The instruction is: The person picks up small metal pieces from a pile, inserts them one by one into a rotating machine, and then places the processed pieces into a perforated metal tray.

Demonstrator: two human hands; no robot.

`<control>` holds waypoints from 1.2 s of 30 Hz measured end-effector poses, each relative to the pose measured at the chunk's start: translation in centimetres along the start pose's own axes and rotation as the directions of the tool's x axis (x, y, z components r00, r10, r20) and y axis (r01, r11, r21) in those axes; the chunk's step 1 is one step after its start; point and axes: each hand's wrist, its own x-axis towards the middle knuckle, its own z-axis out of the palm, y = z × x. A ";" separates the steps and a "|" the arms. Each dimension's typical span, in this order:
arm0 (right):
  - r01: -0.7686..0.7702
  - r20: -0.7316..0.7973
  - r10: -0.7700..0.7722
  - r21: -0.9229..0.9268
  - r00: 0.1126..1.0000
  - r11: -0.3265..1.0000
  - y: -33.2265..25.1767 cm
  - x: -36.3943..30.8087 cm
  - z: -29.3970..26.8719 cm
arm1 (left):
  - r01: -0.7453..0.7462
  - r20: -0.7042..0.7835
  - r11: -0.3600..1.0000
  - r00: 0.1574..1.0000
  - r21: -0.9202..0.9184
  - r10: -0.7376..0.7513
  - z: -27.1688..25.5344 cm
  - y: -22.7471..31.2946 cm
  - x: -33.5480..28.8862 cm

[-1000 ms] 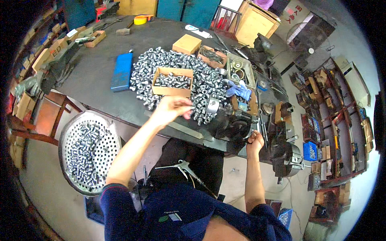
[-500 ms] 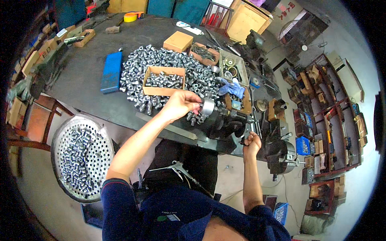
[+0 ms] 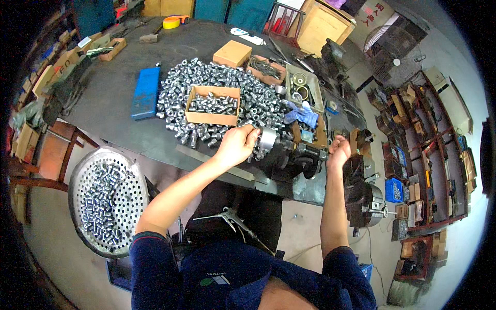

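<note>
My left hand (image 3: 237,145) is closed in a pinch at the face of a silver cylindrical chuck (image 3: 267,139). Whatever the fingertips hold there is hidden. The chuck sits on a dark bench-mounted device (image 3: 295,156) at the table's near edge. At the device's right end, my right hand (image 3: 339,150) is raised with curled fingers; what lies inside them cannot be made out. Beyond my left hand spreads a heap of shiny metal fittings (image 3: 173,98). Among them stands an open cardboard box (image 3: 212,119) holding more fittings.
A perforated metal basin (image 3: 135,206) with fittings stands at lower left. On the table are a blue box (image 3: 145,94), blue gloves (image 3: 301,114) and a parts tray (image 3: 316,96). An air gun (image 3: 227,214) hangs near my lap. Shelves (image 3: 439,155) line the right side.
My right hand has moved upward and slightly right, from below the device to beside its right end. My left hand stays at the chuck, its fingers shifted slightly. The whole view has shifted a little.
</note>
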 end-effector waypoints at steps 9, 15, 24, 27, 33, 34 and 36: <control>-0.328 -0.131 0.328 0.025 0.935 0.944 4.7 -6.4 -5.6 | -0.053 -0.054 0.992 0.997 0.114 0.059 0.1 0.0 0.0; -0.395 -0.102 0.393 -0.006 0.914 0.919 5.3 -6.0 -6.2 | -0.012 -0.070 0.999 0.997 0.047 0.015 -0.1 0.5 -0.1; 0.058 0.000 -0.058 0.024 0.998 0.998 -1.2 -1.5 0.6 | 0.014 -0.021 1.000 1.000 -0.007 -0.014 -0.1 0.2 0.5; 0.160 0.012 -0.161 0.056 0.987 0.985 -4.6 -6.0 0.5 | -0.012 -0.043 0.999 0.999 -0.051 0.010 -0.2 -0.2 0.2; -0.086 -0.033 0.088 0.048 0.996 0.995 1.0 -9.7 -5.8 | 0.065 -0.006 0.997 0.998 -0.033 -0.066 -0.9 0.0 -0.2; -0.142 -0.093 0.142 0.012 0.985 0.990 2.8 -9.1 -6.2 | 0.063 -0.011 0.997 0.998 -0.033 -0.064 -1.0 -0.1 -0.1; -0.163 -0.222 0.162 0.014 0.962 0.987 7.2 -4.3 -8.2 | 0.048 -0.033 0.999 0.998 0.004 -0.048 -0.9 0.3 0.5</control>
